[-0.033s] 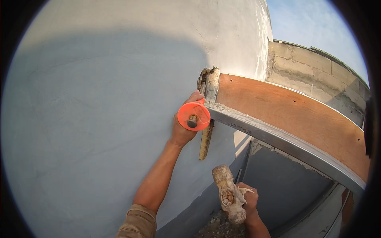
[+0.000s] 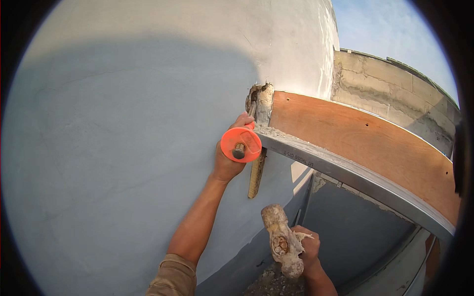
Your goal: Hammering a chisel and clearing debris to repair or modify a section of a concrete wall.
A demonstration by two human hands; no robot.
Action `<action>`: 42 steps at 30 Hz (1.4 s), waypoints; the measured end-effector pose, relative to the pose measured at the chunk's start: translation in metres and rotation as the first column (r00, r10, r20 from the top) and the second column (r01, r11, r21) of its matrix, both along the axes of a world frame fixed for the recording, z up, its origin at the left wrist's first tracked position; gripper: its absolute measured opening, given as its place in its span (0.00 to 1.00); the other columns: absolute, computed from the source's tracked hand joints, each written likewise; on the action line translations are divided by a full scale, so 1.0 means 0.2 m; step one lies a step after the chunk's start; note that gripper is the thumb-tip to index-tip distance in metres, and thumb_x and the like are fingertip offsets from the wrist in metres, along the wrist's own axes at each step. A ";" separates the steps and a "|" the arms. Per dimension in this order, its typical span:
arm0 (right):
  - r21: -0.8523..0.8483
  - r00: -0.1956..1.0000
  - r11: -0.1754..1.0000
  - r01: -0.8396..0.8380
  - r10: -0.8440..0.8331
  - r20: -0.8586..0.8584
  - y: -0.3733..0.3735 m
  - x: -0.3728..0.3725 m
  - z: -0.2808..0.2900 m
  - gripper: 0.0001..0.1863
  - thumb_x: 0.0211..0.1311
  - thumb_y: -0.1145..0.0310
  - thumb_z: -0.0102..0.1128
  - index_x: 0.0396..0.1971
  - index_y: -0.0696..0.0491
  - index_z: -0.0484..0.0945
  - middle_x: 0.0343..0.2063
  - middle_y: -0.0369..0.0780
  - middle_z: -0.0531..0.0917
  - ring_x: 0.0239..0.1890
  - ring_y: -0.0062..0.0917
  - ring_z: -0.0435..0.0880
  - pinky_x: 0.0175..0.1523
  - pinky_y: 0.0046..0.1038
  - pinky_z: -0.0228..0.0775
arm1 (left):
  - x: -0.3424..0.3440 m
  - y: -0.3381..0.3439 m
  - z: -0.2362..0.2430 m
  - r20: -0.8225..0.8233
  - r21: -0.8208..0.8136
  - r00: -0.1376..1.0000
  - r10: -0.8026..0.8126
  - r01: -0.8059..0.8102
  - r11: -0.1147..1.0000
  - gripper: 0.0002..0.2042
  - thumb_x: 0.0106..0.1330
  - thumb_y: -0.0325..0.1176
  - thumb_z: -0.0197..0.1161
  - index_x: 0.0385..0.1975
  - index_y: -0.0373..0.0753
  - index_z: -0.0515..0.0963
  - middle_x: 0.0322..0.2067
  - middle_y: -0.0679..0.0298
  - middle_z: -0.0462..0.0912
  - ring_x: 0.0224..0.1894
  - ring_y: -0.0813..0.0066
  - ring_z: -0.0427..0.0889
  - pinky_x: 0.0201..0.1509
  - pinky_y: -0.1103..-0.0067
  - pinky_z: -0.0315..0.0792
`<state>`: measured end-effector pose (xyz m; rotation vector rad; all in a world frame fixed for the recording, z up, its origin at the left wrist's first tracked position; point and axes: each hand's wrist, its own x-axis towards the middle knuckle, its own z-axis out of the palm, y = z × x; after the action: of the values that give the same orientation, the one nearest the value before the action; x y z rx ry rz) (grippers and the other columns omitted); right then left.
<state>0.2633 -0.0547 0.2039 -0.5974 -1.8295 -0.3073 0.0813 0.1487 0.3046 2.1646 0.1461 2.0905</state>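
Note:
My left hand [image 2: 226, 166] grips a steel chisel [image 2: 239, 151] behind its orange round hand guard [image 2: 251, 140]; the chisel points into a rough broken opening [image 2: 262, 101] in the wall, where the plywood board and steel channel end. A narrow, dirty yellowish strip [image 2: 256, 177] stands below the guard against the wall. Low on the right, my right hand [image 2: 307, 249] is closed on the handle of a hammer, whose crusted head [image 2: 281, 244] is raised below and apart from the chisel.
A smooth grey rendered wall [image 2: 118, 133] fills the left. A brown plywood board [image 2: 345, 128] and a metal channel [image 2: 355, 177] run from the opening toward the lower right, with a block wall [image 2: 380, 84] and sky behind. Below lie a dark recess [image 2: 350, 227] and some rubble [image 2: 266, 283].
The hammer and my right hand have shifted very slightly up and to the left. My left hand and the chisel look unmoved.

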 end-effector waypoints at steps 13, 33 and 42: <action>0.098 0.918 0.977 0.190 -0.212 0.335 0.08 -0.18 0.20 0.26 0.35 0.65 0.73 0.40 0.52 0.77 0.22 0.35 0.68 0.21 0.26 0.74 0.26 0.26 0.67 | 0.10 0.03 -0.04 0.140 -0.161 0.987 -0.083 0.106 0.981 0.21 0.59 0.20 0.60 0.54 0.35 0.73 0.55 0.61 0.75 0.63 0.64 0.70 0.67 0.70 0.62; 0.286 0.934 0.954 0.093 -0.184 0.307 0.07 -0.22 0.18 0.15 0.48 0.70 0.63 0.38 0.53 0.77 0.19 0.32 0.65 0.18 0.20 0.69 0.21 0.23 0.60 | 0.15 0.12 -0.03 0.216 0.054 0.972 -0.089 0.079 0.995 0.17 0.60 0.21 0.58 0.51 0.32 0.74 0.55 0.58 0.75 0.64 0.59 0.68 0.68 0.65 0.61; 0.621 0.948 0.750 -0.229 0.026 0.318 0.17 -0.30 0.31 0.16 0.42 0.71 0.67 0.32 0.52 0.72 0.24 0.38 0.74 0.21 0.25 0.75 0.23 0.25 0.70 | 0.16 0.12 -0.01 0.177 0.068 0.983 -0.053 0.042 0.997 0.18 0.61 0.20 0.57 0.53 0.32 0.72 0.57 0.58 0.74 0.64 0.60 0.67 0.69 0.66 0.59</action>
<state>0.2036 -0.0215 0.2657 0.0802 -1.8648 -0.9385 0.1128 0.1727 0.3024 1.9789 0.0089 2.2784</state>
